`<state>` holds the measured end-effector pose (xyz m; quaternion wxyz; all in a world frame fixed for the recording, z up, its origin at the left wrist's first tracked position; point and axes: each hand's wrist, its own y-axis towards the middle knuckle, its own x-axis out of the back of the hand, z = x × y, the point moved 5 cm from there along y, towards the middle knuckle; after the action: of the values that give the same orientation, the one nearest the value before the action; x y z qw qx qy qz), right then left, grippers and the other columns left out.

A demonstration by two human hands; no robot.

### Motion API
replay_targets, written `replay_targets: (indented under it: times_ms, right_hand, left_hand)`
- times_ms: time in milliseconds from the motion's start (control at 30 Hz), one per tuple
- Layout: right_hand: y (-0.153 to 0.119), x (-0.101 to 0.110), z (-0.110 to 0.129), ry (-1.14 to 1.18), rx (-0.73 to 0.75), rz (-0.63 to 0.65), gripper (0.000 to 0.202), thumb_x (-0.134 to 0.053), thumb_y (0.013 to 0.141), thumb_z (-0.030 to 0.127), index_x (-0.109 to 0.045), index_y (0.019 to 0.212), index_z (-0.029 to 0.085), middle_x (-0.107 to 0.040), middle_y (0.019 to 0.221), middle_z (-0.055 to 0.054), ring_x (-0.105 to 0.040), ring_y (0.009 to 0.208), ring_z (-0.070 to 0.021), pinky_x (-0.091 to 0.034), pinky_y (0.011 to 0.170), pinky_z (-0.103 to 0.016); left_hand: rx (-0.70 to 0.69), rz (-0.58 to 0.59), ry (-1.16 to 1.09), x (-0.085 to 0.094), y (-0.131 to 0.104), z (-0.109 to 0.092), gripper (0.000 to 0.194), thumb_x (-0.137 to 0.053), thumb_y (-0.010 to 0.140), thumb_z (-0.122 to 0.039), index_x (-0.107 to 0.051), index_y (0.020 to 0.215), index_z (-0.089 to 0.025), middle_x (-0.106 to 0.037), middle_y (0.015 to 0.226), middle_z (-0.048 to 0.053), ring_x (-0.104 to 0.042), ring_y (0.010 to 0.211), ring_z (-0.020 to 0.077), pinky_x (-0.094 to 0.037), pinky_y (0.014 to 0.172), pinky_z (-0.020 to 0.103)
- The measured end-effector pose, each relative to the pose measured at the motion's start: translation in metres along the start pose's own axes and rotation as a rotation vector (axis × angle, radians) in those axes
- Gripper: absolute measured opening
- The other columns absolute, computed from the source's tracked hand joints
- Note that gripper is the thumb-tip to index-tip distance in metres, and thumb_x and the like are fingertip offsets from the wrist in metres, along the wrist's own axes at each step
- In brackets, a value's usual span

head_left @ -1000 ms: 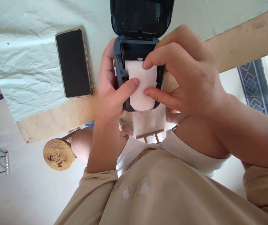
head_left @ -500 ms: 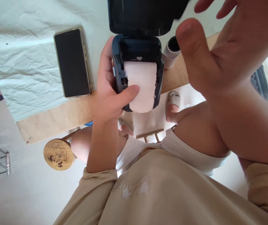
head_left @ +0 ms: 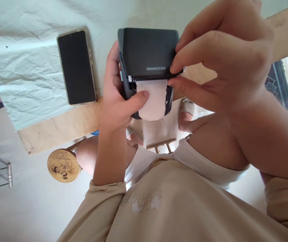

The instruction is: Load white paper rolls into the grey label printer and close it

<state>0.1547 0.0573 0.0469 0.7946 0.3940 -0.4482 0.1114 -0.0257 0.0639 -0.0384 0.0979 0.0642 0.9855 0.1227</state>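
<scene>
Gripping the printer (head_left: 144,73) at the bench's (head_left: 58,132) edge, the left hand (head_left: 118,104) is thumbing the paper (head_left: 156,101); the right hand (head_left: 224,67) is pinching the lid (head_left: 150,48). Any skewed paper could be jamming beneath it.

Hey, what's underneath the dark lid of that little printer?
White paper sticks out from beneath the lid, the left hand resting its thumb on it. The lid hides the paper's other end and whatever else is inside.
</scene>
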Motion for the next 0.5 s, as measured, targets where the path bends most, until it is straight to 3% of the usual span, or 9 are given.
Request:
replay_targets:
  times_ms: [233, 500]
  right_hand:
    - [-0.001, -0.006, 0.001, 0.000, -0.010, 0.003, 0.019, -0.050, 0.078, 0.034, -0.060, 0.092, 0.028, -0.055, 0.105, 0.006, -0.052, 0.100, -0.0091, -0.036, 0.099, -0.034]
    - [-0.002, -0.008, 0.002, 0.018, 0.061, -0.055, 0.020, -0.052, 0.072, 0.025, -0.064, 0.087, 0.027, -0.058, 0.103, 0.006, -0.049, 0.094, -0.0093, -0.035, 0.088, -0.031]
  left_hand:
    - [0.005, -0.010, -0.011, 0.002, 0.001, 0.001, 0.080, -0.082, 0.050, -0.041, -0.047, 0.121, -0.031, -0.054, 0.126, 0.002, -0.056, 0.115, 0.0216, -0.052, 0.096, 0.035]
    - [0.051, 0.091, -0.086, -0.003, 0.001, -0.010, 0.072, -0.079, 0.055, -0.030, -0.047, 0.120, -0.027, -0.054, 0.120, 0.005, -0.056, 0.113, 0.0238, -0.050, 0.097, 0.039]
